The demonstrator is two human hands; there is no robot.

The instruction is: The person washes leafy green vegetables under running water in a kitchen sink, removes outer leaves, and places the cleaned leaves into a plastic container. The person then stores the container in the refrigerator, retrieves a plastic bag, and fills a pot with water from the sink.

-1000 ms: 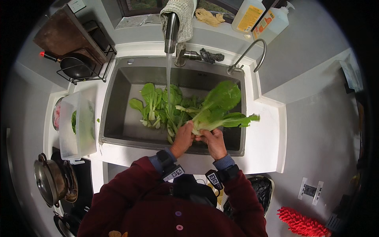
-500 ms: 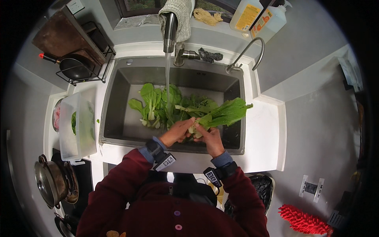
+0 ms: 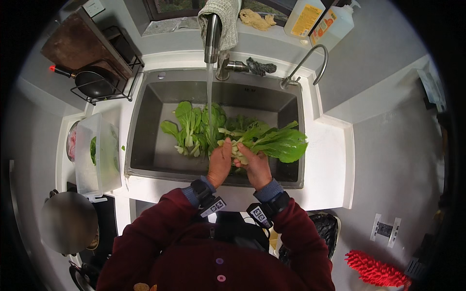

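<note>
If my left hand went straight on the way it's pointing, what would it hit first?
Past the leafy vegetable it holds, your left hand would probably meet the pale-stemmed greens lying in the sink, though depth here is hard to judge.

Bright table (image 3: 327, 167), black corners, fairly clear centre!

And the light's really blazing on that white top, right of the right hand (image 3: 258, 169), where the leaves (image 3: 286, 145) catch a pale sheen! Look at the sink (image 3: 145, 131): grey gloom left of the left hand (image 3: 220, 162), deeper shadow just right of the right hand. Glints streak the steel faucet (image 3: 212, 41) beyond the left hand! Behind and well left of it, a round blur (image 3: 69, 223) smothers all detail. Far out from both hands, fisheye bending, then blackness!
</note>
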